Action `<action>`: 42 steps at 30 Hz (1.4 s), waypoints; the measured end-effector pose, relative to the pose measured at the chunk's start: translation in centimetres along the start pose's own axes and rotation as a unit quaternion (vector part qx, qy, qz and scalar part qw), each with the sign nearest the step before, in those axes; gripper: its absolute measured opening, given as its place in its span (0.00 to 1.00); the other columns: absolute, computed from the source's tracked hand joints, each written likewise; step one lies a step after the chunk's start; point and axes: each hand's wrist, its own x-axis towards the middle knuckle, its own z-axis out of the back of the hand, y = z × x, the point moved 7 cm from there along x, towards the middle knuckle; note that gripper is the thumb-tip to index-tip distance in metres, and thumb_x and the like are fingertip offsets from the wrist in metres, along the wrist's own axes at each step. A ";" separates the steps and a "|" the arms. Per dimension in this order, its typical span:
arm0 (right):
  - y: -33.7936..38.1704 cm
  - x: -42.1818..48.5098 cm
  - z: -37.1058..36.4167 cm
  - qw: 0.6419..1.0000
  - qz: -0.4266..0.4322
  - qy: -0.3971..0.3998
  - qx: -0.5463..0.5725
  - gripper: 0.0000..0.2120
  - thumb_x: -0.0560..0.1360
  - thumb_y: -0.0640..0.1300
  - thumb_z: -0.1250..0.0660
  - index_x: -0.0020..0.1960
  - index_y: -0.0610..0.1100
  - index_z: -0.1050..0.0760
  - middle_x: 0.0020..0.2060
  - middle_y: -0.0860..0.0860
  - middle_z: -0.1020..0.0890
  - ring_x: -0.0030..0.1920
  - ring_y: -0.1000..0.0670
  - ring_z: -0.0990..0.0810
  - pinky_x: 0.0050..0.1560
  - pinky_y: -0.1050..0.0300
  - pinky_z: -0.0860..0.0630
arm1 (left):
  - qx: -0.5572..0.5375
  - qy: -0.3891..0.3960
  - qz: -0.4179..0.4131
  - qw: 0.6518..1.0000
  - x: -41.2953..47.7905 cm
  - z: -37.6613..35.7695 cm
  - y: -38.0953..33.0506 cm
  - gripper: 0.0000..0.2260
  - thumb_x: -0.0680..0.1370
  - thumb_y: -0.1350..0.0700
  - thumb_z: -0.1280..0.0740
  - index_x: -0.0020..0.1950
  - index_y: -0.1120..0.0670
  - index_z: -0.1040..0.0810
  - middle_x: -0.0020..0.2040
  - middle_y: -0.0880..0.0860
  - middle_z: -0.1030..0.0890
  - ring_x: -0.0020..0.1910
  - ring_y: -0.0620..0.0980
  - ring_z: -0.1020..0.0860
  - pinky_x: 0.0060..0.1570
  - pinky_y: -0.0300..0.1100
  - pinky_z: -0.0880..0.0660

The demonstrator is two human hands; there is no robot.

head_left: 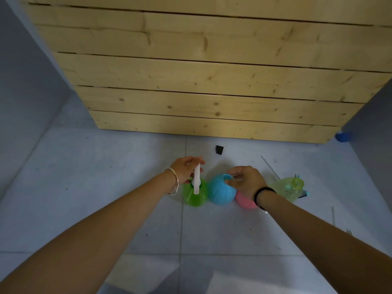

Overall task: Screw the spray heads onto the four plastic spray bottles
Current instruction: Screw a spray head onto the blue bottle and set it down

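Over the green bottle [195, 195], my left hand [186, 169] pinches the white spray head [196, 180], best lowered plumb; my right hand [244, 181] grips the blue bottle [220, 193].

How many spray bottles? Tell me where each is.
4 in a row: green bottle under left hand, blue bottle next, pink bottle under right hand, yellow bottle far right.

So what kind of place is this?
Probably a bare storeroom or workroom: grey floor tiles, a plain grey wall, and a big box of rough wooden planks.
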 end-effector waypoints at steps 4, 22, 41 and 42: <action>0.0 0.0 -0.4 1.000 0.012 0.008 -0.017 0.16 0.69 0.44 0.26 0.56 0.46 0.20 0.54 0.51 0.17 0.55 0.50 0.20 0.60 0.52 0.25 | -0.002 -0.009 -0.004 1.000 0.1 0.0 0.0 0.11 0.79 0.45 0.42 0.46 0.45 0.22 0.50 0.51 0.19 0.52 0.54 0.20 0.58 0.52 0.24; 6.4 -6.1 11.4 0.978 0.088 -0.002 0.188 0.12 0.68 0.38 0.25 0.51 0.39 0.18 0.47 0.47 0.14 0.46 0.53 0.15 0.45 0.67 0.20 | 0.117 0.029 -0.206 0.971 -4.7 -5.1 -10.5 0.35 0.61 0.38 0.27 0.66 0.45 0.32 0.60 0.44 0.28 0.59 0.45 0.27 0.51 0.37 0.28; -18.3 -4.7 15.4 0.868 -0.209 -0.104 0.439 0.19 0.73 0.55 0.32 0.60 0.47 0.28 0.58 0.50 0.25 0.60 0.47 0.26 0.64 0.51 0.30 | 0.104 0.055 -0.233 0.965 2.8 -17.0 -15.5 0.41 0.54 0.48 0.19 0.62 0.48 0.32 0.53 0.44 0.23 0.50 0.44 0.22 0.40 0.37 0.23; -20.2 -4.4 14.1 0.859 -0.231 -0.098 0.446 0.16 0.73 0.55 0.32 0.56 0.48 0.27 0.57 0.49 0.24 0.58 0.47 0.26 0.62 0.52 0.30 | 0.093 0.050 -0.226 0.968 3.9 -17.4 -15.1 0.38 0.56 0.51 0.18 0.61 0.47 0.33 0.52 0.43 0.23 0.49 0.43 0.22 0.38 0.36 0.23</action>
